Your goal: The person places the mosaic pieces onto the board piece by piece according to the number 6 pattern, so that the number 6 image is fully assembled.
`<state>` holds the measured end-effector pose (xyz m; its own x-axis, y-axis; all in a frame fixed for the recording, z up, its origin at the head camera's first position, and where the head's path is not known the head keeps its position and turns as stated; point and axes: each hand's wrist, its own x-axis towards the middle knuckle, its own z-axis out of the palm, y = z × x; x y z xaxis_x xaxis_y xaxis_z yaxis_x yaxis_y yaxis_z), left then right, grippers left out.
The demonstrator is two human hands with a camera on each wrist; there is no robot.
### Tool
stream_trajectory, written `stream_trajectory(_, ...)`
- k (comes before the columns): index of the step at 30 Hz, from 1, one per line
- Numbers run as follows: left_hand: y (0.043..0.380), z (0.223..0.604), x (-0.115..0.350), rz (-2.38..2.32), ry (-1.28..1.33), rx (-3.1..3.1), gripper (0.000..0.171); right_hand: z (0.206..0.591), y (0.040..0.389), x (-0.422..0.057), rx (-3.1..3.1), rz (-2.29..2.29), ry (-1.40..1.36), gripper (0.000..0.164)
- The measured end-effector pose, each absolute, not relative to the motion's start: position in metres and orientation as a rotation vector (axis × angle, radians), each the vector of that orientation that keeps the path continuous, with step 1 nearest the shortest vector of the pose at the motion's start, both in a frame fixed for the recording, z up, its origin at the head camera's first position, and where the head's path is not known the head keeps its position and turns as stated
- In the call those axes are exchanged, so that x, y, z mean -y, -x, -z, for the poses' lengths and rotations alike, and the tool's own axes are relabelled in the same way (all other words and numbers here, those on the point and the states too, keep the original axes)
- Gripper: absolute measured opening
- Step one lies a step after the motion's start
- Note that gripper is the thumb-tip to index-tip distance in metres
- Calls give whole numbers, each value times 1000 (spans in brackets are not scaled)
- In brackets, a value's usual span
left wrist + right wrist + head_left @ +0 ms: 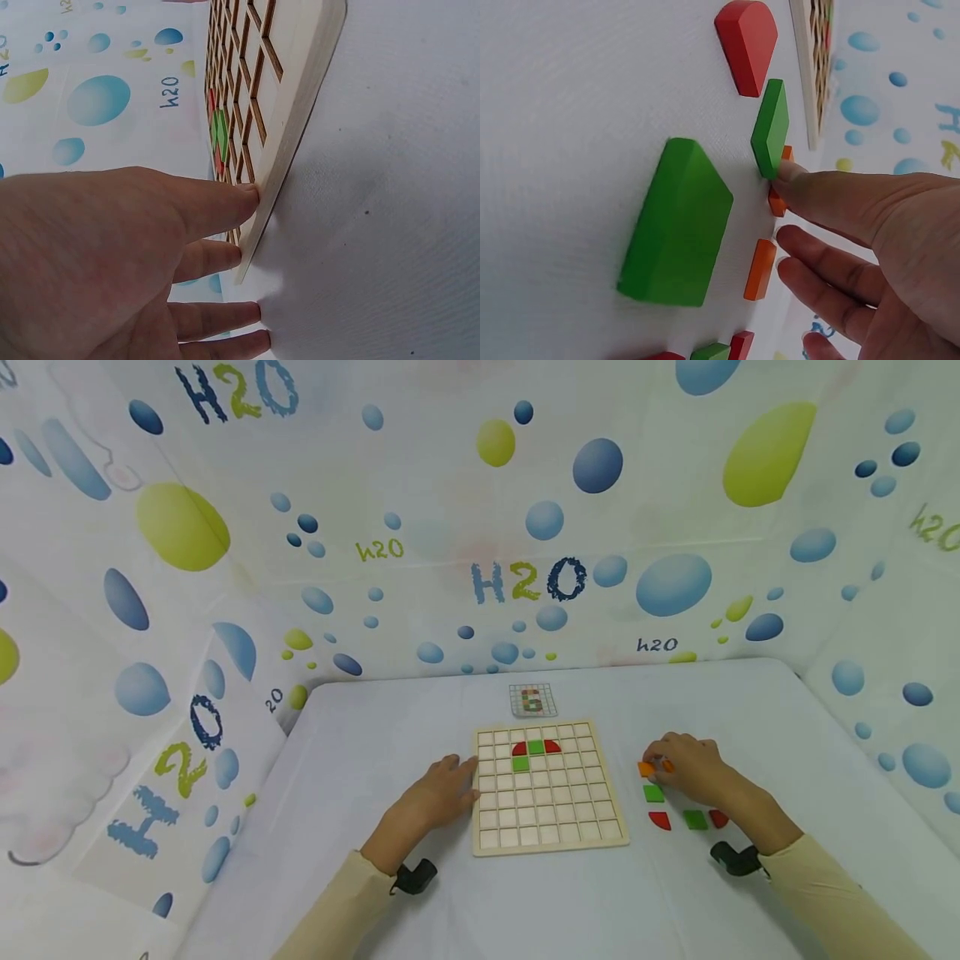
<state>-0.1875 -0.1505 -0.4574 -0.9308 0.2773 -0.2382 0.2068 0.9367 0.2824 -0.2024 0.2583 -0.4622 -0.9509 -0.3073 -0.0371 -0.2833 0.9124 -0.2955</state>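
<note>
A square wooden grid board [487, 850] lies on the white table, with two red quarter-round pieces [552, 747] and two green squares [536, 747] set in its upper cells. My left hand [441, 791] touches the board's left edge; the left wrist view shows the thumb on the rim, the fingers fairly straight. To the board's right, my right hand [688, 767] pinches an orange piece [778, 201] at the thumb tip; its index finger is hidden in the right wrist view. Another orange piece [760, 270] lies just by the other fingers.
Near the right hand lie loose green pieces [654, 793] and red quarter-round pieces [660, 820]. Behind the board is a small pattern card [533, 700] with a coloured figure on a grid. A white curtain printed with drops [420, 610] surrounds the table.
</note>
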Motion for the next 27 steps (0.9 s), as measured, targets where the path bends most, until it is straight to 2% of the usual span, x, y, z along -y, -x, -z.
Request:
stream_trajectory(17,188,457,150,-356,-357,-2820,62,465,206,-255,-3047,458,519,23)
stream_trajectory(27,188,453,150,-342,-363,-2816,62,453,207,-244,-3015,542,568,25)
